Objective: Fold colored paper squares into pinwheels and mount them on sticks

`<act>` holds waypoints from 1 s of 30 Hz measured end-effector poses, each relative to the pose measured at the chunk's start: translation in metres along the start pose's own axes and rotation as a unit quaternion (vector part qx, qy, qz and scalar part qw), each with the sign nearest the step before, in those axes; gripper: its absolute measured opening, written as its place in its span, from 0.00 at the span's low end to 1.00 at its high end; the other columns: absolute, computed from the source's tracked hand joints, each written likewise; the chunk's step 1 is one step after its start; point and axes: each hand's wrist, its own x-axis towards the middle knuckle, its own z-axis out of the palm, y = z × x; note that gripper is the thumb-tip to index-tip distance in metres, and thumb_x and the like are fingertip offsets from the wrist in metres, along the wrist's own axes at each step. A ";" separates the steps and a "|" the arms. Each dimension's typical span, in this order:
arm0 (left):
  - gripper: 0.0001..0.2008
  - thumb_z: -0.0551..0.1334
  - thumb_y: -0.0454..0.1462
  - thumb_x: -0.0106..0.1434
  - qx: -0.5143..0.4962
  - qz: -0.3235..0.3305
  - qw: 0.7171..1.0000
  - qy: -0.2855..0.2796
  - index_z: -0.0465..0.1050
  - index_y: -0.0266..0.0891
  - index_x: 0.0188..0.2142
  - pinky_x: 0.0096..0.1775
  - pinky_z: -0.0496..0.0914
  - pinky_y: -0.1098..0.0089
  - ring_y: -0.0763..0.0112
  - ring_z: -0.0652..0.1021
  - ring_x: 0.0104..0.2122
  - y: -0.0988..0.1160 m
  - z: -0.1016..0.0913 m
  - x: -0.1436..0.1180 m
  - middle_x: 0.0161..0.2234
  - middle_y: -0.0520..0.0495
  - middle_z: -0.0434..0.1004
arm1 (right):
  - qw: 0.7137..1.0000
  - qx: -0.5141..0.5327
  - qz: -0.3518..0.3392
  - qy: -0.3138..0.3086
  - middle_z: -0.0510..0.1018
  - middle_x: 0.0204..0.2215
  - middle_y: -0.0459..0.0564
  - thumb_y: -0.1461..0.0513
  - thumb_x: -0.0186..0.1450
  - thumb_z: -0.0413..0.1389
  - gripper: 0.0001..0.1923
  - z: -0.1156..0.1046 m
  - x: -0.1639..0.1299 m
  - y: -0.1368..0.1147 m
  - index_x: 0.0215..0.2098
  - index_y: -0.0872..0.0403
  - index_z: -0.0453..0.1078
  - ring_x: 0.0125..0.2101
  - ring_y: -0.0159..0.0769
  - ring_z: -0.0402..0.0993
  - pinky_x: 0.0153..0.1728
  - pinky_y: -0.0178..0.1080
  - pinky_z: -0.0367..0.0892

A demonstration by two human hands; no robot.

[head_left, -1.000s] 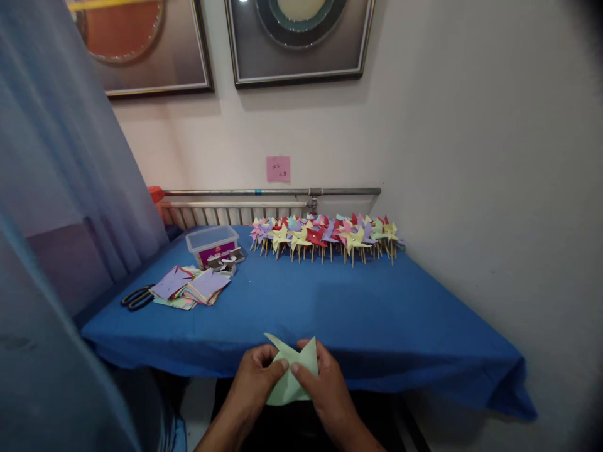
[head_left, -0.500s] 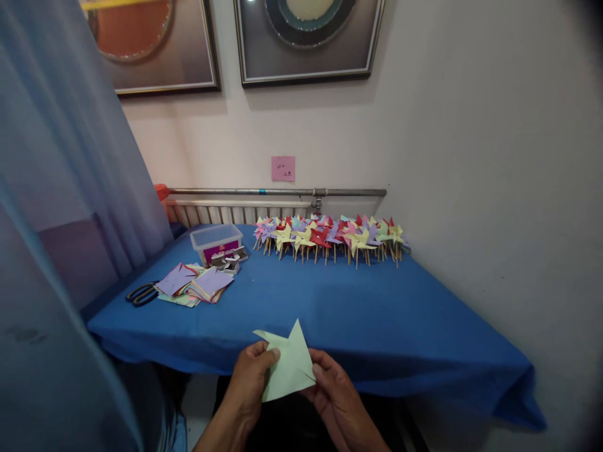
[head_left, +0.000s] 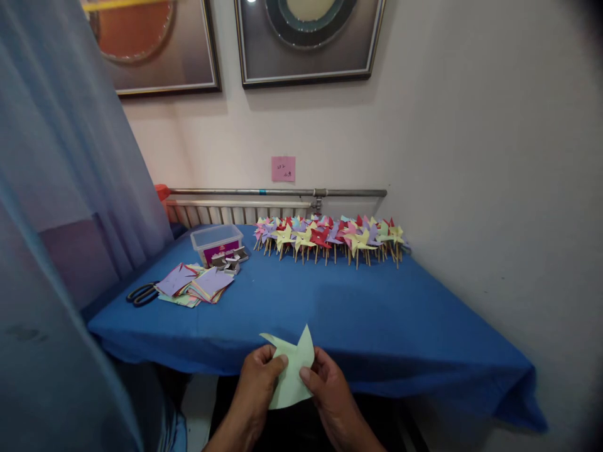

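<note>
A pale green sheet of paper with slit corners is held up between my two hands at the table's front edge. My left hand grips its left side, thumb pressed on the front face. On the right side, my right hand pinches the paper, its thumb lying on the face near the right edge. Two pointed corners stick up at the top. Fingers behind the sheet are partly hidden.
Several paper pinwheels on sticks stand at the back of the blue-covered table. Leftward are stacks of coloured paper, black-handled scissors, small metal-looking pieces and a clear plastic box. A blue curtain hangs at left.
The paper and both hands have shifted slightly right and down. My right thumb has moved inward from the right corner onto the paper's face, and the sheet now curves on that side.
</note>
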 end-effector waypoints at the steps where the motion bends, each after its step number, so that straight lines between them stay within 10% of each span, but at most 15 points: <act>1: 0.16 0.74 0.43 0.41 0.005 0.002 1.000 -0.007 0.73 0.35 0.24 0.23 0.64 0.73 0.74 0.69 0.17 0.000 0.001 -0.001 0.18 0.51 0.74 | 1.000 -0.006 0.000 0.007 0.83 0.41 0.55 0.50 0.53 0.72 0.28 0.000 0.001 0.002 0.46 0.54 0.75 0.41 0.48 0.79 0.46 0.49 0.71; 14: 0.16 0.73 0.44 0.43 -0.005 0.017 1.000 0.024 0.71 0.36 0.23 0.24 0.64 0.72 0.74 0.70 0.18 0.001 -0.004 0.002 0.19 0.52 0.74 | 0.998 -0.062 -0.005 0.026 0.81 0.35 0.50 0.40 0.67 0.55 0.25 -0.012 -0.008 -0.007 0.42 0.52 0.77 0.34 0.40 0.74 0.37 0.39 0.68; 30: 0.14 0.72 0.43 0.46 0.061 0.058 0.996 -0.009 0.75 0.35 0.25 0.26 0.65 0.72 0.74 0.69 0.20 -0.006 0.001 0.001 0.21 0.52 0.74 | 0.998 -0.056 0.017 0.025 0.83 0.35 0.53 0.49 0.57 0.70 0.23 -0.009 0.003 0.002 0.42 0.55 0.77 0.34 0.43 0.79 0.41 0.44 0.71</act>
